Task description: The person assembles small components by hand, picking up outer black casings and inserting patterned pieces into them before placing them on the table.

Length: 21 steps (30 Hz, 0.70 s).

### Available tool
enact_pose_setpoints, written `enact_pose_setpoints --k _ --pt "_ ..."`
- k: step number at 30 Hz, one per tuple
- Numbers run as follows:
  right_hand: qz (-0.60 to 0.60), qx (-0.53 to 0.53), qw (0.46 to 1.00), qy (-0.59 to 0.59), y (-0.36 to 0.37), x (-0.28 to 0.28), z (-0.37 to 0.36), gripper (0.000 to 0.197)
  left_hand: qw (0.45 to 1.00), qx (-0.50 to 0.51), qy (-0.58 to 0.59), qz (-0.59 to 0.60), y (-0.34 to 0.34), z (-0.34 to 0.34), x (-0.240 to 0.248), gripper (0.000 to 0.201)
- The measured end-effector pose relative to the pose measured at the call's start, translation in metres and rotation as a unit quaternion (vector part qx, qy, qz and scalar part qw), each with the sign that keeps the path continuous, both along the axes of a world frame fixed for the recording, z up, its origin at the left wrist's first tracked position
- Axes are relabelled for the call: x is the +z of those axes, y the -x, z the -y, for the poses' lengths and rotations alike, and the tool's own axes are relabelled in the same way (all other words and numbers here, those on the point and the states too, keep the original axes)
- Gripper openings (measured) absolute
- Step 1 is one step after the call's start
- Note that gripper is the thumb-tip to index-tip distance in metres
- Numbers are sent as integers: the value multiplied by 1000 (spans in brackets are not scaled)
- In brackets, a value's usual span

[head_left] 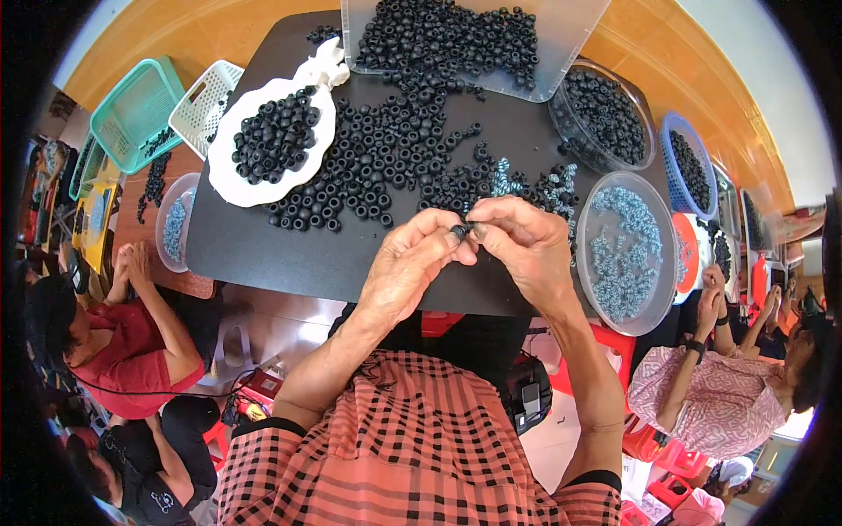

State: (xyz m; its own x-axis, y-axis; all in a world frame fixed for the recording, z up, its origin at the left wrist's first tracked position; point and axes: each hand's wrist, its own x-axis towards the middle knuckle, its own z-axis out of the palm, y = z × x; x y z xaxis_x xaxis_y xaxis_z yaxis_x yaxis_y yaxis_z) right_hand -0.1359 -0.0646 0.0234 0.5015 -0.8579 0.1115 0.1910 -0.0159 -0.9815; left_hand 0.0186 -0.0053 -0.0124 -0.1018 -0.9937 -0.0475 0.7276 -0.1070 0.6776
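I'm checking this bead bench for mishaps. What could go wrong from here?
1. The bead is pinched only between fingertips of the left hand and right hand; it might slip and drop off the board.
2. Loose black beads lie spread across the board; a forearm sweep may roll some off.
3. The clear bowl overhangs the board's edge and could tip.

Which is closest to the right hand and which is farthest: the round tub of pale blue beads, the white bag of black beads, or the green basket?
From the right hand, in the head view:
1. Tub of pale blue beads, just to its right.
2. White bag, up on the left of the table.
3. Green basket, at the far left edge.
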Motion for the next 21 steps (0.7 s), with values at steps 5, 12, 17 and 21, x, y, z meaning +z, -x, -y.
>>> enact_pose_setpoints --k 5,12,17,21 --pt "-27 -6 999 36 -1 -1 -2 15 1000 7 4 8 1 -1 -1 17" --pt "-112 -27 981 155 -1 2 3 17 999 5 1 41 1 -1 -1 18" --pt "-148 -15 963 224 1 10 5 17 998 6 6 55 1 -1 -2 18" --pt "-120 -33 968 220 2 6 5 15 999 18 20 43 3 -1 -2 17"
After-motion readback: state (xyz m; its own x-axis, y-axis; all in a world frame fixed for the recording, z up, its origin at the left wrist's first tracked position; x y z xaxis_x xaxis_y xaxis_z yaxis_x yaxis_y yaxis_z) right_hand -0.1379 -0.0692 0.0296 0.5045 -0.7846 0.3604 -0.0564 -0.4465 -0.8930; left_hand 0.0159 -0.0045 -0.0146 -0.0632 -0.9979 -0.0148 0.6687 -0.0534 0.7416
